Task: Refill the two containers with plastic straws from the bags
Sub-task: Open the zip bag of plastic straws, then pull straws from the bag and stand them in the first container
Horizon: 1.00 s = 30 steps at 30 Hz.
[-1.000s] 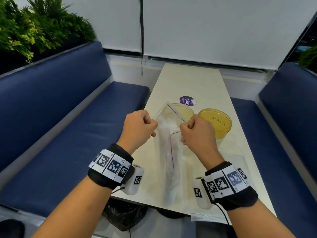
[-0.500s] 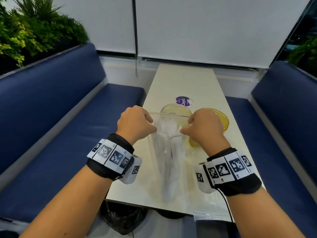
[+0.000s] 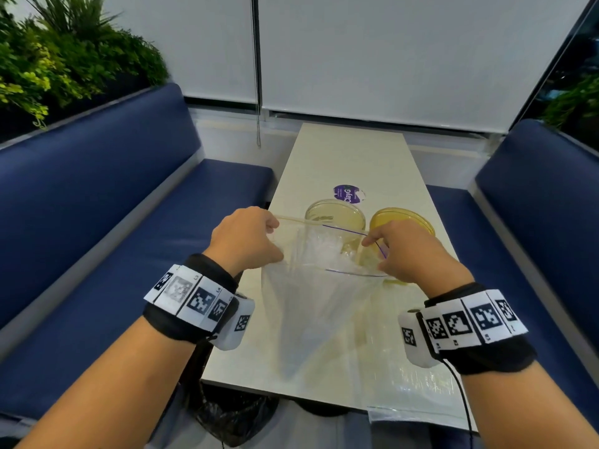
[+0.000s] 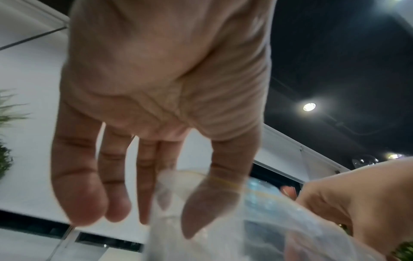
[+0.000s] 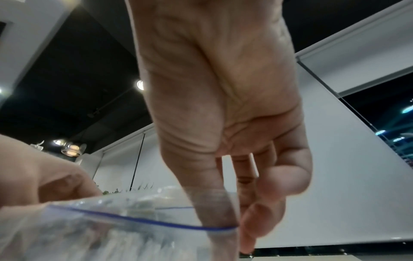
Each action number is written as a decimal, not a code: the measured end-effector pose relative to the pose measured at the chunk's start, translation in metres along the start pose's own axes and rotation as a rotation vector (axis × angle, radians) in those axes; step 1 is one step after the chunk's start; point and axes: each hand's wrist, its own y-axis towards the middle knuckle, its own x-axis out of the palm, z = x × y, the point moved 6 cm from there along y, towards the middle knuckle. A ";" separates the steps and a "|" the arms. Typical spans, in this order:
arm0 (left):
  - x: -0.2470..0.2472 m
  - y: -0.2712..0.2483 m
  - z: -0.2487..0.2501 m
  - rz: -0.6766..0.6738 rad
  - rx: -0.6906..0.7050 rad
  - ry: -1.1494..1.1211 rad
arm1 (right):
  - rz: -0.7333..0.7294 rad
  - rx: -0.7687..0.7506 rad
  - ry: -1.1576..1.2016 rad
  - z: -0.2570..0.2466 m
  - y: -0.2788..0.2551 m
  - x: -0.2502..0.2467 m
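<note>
A clear zip bag (image 3: 317,306) with a blue seal line hangs upright over the table, its mouth pulled wide. White wrapped straws (image 3: 321,251) show inside it. My left hand (image 3: 246,241) pinches the left edge of the bag (image 4: 201,211) between thumb and fingers. My right hand (image 3: 405,251) pinches the right edge of the bag (image 5: 125,224) at the seal line. Behind the bag stand two round containers: a clear one (image 3: 335,215) and a yellow one (image 3: 403,218), partly hidden by my right hand.
A second clear bag (image 3: 418,393) lies flat at the table's near right corner. A purple sticker (image 3: 348,194) marks the pale table (image 3: 350,157). Blue benches (image 3: 97,238) flank both sides; a black bag (image 3: 233,413) sits under the table.
My hands have drawn apart, pulling the bag's mouth from nearly closed to wide. The bag has lifted a little, and the head view has tilted.
</note>
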 end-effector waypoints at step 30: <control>0.037 -0.003 0.052 -0.109 0.316 -0.340 | 0.079 -0.617 -0.514 -0.061 0.007 0.074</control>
